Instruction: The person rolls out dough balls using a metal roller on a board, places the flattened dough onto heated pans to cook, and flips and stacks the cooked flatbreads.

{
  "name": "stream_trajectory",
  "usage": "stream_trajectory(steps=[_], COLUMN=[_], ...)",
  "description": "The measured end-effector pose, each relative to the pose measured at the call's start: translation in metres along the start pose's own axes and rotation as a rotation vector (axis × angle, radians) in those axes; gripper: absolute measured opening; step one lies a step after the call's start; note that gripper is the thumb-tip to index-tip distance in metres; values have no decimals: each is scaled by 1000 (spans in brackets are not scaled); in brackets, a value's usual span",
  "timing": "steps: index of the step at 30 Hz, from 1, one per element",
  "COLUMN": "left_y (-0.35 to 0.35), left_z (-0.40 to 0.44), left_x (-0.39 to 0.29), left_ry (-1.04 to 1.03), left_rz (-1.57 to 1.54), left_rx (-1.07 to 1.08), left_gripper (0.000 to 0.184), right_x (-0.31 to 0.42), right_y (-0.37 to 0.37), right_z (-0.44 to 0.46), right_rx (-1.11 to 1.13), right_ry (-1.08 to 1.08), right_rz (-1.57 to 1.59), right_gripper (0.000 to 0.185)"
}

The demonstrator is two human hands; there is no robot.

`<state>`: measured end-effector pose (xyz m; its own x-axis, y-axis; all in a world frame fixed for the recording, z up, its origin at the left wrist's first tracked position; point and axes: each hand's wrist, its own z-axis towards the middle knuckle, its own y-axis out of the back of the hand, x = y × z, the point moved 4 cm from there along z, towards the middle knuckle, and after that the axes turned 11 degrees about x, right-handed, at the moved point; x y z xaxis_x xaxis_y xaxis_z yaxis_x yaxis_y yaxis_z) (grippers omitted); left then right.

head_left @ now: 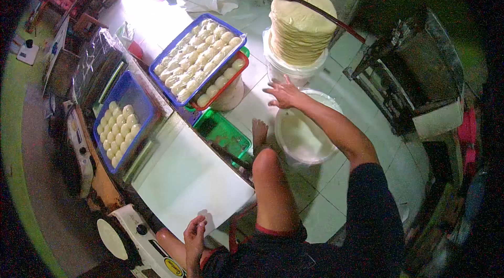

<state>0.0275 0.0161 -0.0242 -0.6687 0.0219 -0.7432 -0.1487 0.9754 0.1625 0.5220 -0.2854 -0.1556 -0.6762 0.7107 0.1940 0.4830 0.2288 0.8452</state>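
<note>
My right hand is over the far rim of a round white tub, fingers spread and nothing in them. Pale powder or flour lies inside the tub. My left hand is at the near edge of a white board, its fingers curled together; whether they hold anything is too small to tell. Beyond the tub, a tall stack of flat dough rounds rests on a white bucket. Left of it, a blue tray of dough balls sits over a red tray with more balls.
Another blue tray with dough balls stands at the left. A green tray lies beyond the board. A dark stick crosses the dough stack. At right is a dark metal frame; a white scale is at lower left.
</note>
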Motion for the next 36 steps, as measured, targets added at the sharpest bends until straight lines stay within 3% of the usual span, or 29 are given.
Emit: stream_trajectory(steps=[2,3,4,7,9,11,15,18,22,25,27,29,31,34,35,36], left_y=[6,-27,-14,1,0,1,7,13,33,52,62,81,96,128,139,150], left_z=[6,15,3,3,4,1,-4,-15,-33,-44,-45,-43,-37,-12,-4,10], left_x=[-1,7,-3,-17,-22,-31,-31,-23,-15,3,7,25,26,9,0,-4], left_ry=[-61,-45,-13,-45,-62,-45,-59,-54,-106,-173,-194,-130,-114,-277,-175,-238], left_rz=[47,4,43,87,97,126,104,118,274,268,290,206,93,190,109,71], left_rx=[-26,18,2,-20,-26,-41,-76,-95,-170,-252,-297,-268,-267,-207,-231,-243], left_gripper=[36,34,33,31,31,30,30,30,28,26,26,30,30,32,34,34], right_x=[9,-14,-17,-65,-107,-159,-191,-208,-157,-87,-33,25,68,92,95,97], right_y=[59,91,113,184,204,192,189,175,141,59,-28,-118,-191,-221,-222,-218], right_z=[-29,-72,-87,-142,-164,-159,-153,-144,-189,-243,-277,-303,-317,-315,-314,-313], right_rx=[-328,-426,-678,-1215,-1153,-911,-452,-455,-697,-960,-799,-720,-614,-532,-499,-462], right_ry=[93,95,118,-202,-607,-774,-805,-630,-557,-452,-621,-645,-732,-736,-744,-813], right_rz=[154,189,6,-211,-333,-257,166,187,156,141,345,656,639,657,682,674], right_gripper=[56,52,52,64,76,79,75,70,57,48,45,43,44,45,46,47])
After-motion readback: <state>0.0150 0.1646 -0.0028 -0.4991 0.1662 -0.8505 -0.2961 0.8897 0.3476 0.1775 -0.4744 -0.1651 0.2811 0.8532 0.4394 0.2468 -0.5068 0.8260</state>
